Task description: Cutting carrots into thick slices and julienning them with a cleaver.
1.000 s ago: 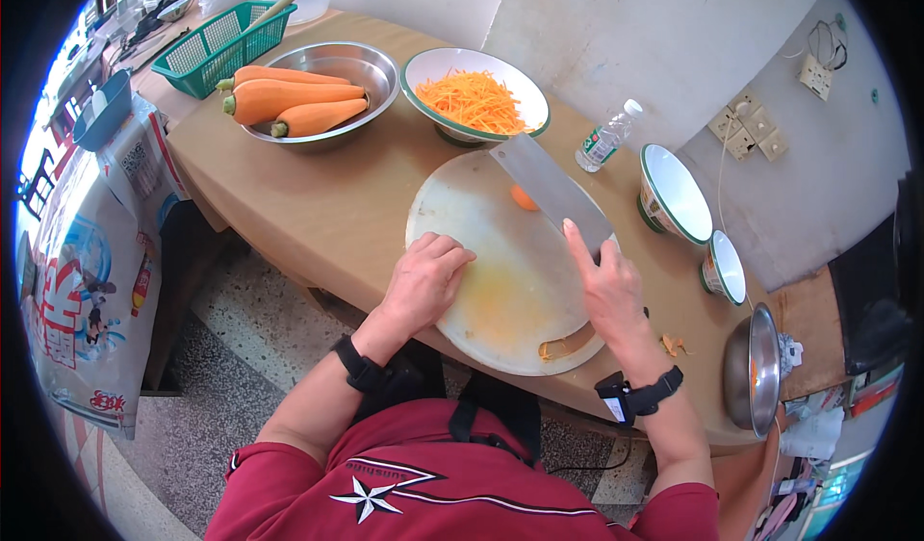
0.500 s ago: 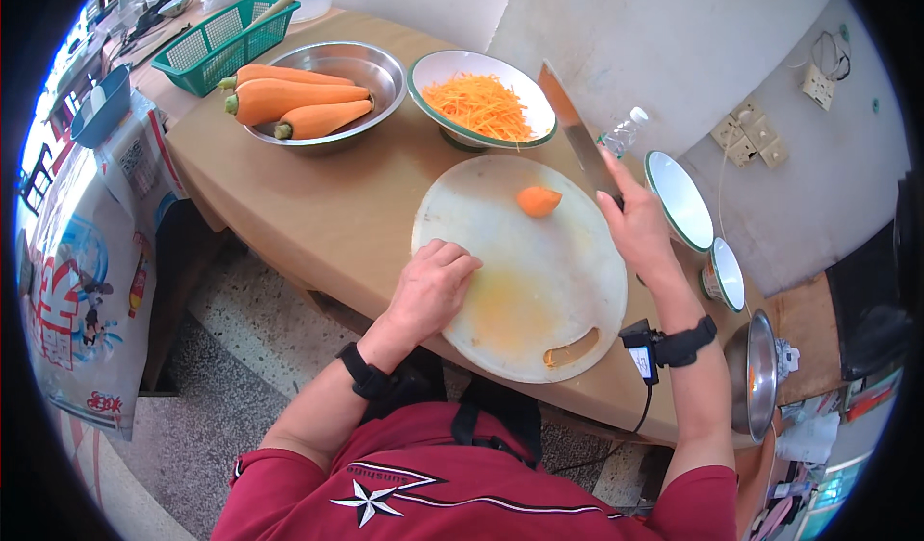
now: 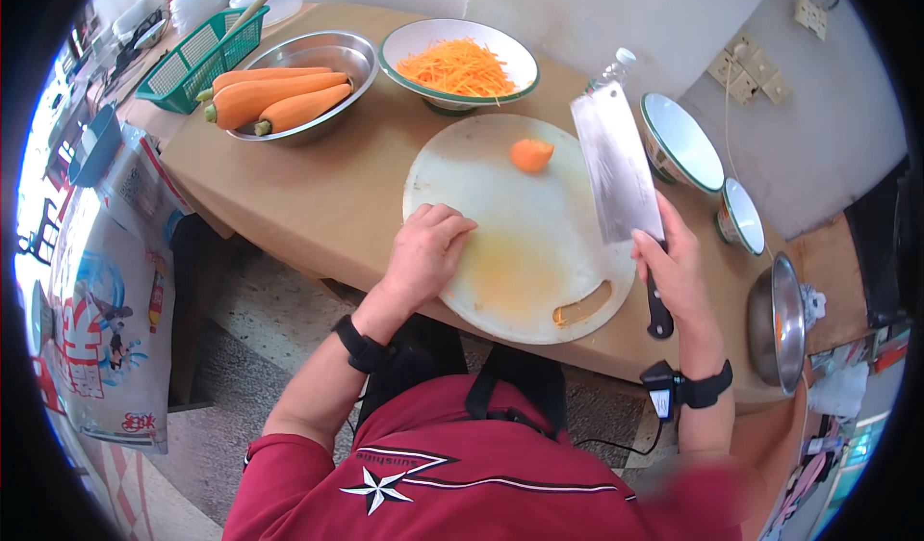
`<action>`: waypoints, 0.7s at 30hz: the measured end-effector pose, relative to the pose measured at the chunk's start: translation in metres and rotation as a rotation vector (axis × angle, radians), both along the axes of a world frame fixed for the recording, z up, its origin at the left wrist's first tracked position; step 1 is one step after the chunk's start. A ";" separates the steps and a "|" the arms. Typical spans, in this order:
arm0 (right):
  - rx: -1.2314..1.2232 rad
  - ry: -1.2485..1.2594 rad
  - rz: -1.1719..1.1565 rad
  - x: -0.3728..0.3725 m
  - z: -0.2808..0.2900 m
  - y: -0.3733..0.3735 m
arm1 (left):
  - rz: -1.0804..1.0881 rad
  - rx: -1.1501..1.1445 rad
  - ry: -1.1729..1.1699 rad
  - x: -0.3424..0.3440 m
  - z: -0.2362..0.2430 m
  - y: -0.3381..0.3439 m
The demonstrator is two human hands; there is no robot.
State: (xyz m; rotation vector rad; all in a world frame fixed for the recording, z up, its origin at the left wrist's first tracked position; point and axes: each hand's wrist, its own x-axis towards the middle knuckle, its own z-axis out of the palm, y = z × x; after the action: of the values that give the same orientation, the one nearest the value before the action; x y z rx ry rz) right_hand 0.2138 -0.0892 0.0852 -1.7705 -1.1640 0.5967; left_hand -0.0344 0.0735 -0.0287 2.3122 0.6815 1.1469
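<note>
A round white cutting board (image 3: 500, 315) with an orange-stained surface lies in front of me. On its far part sits a short carrot chunk (image 3: 530, 155). My right hand (image 3: 674, 262), at the board's right side, is closed around the black handle of a cleaver (image 3: 616, 161). The broad blade points away from me, its flat side showing. My left hand (image 3: 430, 254) rests at the board's left edge, fingers curled and pressed together; whatever they may hold is hidden. Beyond the board, a white green-rimmed bowl (image 3: 525, 84) holds shredded carrot (image 3: 460, 67).
Several whole peeled carrots (image 3: 279, 98) lie in a steel bowl (image 3: 361, 55) at the far left, beside a green basket (image 3: 183, 79). Two enamel bowls (image 3: 685, 141) (image 3: 743, 216), a clear bottle (image 3: 616, 67) and a steel basin (image 3: 787, 324) line the right side near the wall.
The cleaver has turned so its blade now faces me flat, and my right hand has moved nearer and rightward. My left hand keeps its place at the board's edge. The view has shifted slightly.
</note>
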 end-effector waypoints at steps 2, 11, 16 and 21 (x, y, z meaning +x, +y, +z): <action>0.030 0.285 -0.075 0.000 -0.011 -0.026 | -0.054 -0.074 0.105 -0.004 0.010 0.006; 0.160 0.971 -0.203 0.018 -0.079 -0.066 | -0.234 0.105 0.592 0.061 0.076 0.054; 0.186 1.021 -0.157 0.022 -0.085 -0.070 | -0.148 0.155 0.728 0.121 0.066 0.075; 0.204 1.062 -0.122 0.023 -0.089 -0.069 | -0.149 0.079 0.790 0.137 0.061 0.084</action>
State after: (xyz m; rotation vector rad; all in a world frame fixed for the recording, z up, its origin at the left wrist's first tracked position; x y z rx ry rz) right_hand 0.2366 -0.1578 -0.0041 -1.0530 -0.3468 1.1030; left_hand 0.1025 0.1579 0.0322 2.8148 0.7051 0.1544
